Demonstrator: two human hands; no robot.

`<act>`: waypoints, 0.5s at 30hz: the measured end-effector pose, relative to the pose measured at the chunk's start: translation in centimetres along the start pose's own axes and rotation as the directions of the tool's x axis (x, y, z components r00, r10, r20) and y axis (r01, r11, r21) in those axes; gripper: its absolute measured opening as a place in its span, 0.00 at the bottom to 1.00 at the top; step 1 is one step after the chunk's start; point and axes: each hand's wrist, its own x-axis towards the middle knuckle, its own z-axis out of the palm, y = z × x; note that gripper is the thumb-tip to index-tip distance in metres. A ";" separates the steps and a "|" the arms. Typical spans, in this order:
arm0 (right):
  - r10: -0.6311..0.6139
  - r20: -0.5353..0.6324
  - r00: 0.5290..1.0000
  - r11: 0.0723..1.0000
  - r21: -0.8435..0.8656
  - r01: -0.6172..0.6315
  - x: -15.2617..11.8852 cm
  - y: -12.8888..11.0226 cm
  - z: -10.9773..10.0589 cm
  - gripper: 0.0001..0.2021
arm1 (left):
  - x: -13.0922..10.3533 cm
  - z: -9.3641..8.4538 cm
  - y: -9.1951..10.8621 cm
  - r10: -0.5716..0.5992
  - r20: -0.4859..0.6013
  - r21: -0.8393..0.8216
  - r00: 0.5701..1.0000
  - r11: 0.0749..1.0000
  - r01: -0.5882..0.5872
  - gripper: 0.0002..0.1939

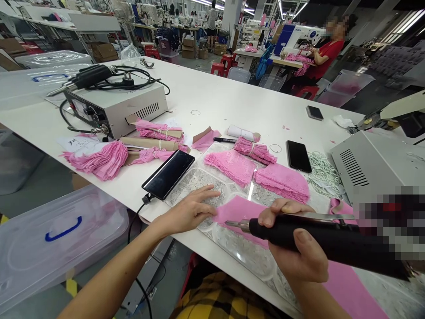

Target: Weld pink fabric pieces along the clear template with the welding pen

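Observation:
My right hand [299, 243] is wrapped round a thick black handheld tool [332, 241] whose metal tip points left over a flat pink fabric piece [242, 210]. My left hand [192, 210] lies at the left edge of that fabric, fingers apart, with fingertips on or just over it. Beneath the fabric is a clear patterned sheet [229, 246]. Beyond it rest two stacks of cut pink lace, one at the left [230, 165] and one at the right [282, 180]. More pink fabric [352, 288] shows below the tool.
A tablet [168, 174] with a cable lies left of the sheet. Grey boxes stand at left [126, 104] and right [378, 164]. Pink bundles [96, 157], a phone [298, 156] and tangled pale string [325, 173] are on the table. Behind, a person in red [328, 53] sits sewing.

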 end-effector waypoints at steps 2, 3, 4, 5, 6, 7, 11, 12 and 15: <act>0.008 -0.003 1.000 1.000 0.001 -0.008 0.0 0.2 0.5 0.09 | -0.1 0.0 0.0 0.011 -0.011 -0.002 1.000 1.000 -0.011 0.14; 0.014 -0.002 1.000 1.000 0.004 -0.014 0.0 0.4 0.7 0.09 | -0.2 0.0 0.0 0.018 -0.017 -0.003 1.000 1.000 -0.018 0.15; 0.018 0.004 1.000 1.000 0.005 -0.019 0.0 0.5 0.9 0.09 | -0.2 0.1 -0.1 0.022 -0.021 -0.001 1.000 1.000 -0.022 0.16; 0.017 0.014 1.000 1.000 0.006 -0.017 0.0 0.7 1.0 0.09 | -0.3 0.1 -0.1 0.023 -0.025 0.003 0.999 1.000 -0.023 0.17; 0.010 0.029 1.000 1.000 0.009 -0.010 0.0 0.9 1.2 0.09 | -0.3 0.2 -0.1 0.023 -0.031 0.007 0.999 1.000 -0.023 0.18; 0.001 0.045 0.999 1.000 0.015 -0.002 0.0 1.1 1.3 0.09 | -0.4 0.2 -0.1 0.027 -0.039 0.011 0.999 1.000 -0.026 0.19; -0.009 0.081 0.997 1.000 0.026 0.007 0.0 1.7 1.7 0.09 | -0.4 0.6 -0.3 0.039 -0.064 0.016 0.997 0.999 -0.038 0.19; -0.007 0.081 0.997 1.000 0.020 0.005 0.0 1.8 1.7 0.09 | -0.5 0.7 -0.3 0.038 -0.066 0.017 0.997 0.999 -0.037 0.18; 0.001 0.074 0.997 1.000 0.001 -0.001 0.0 1.8 1.9 0.08 | -0.5 0.8 -0.3 0.028 -0.068 0.020 0.997 0.999 -0.027 0.18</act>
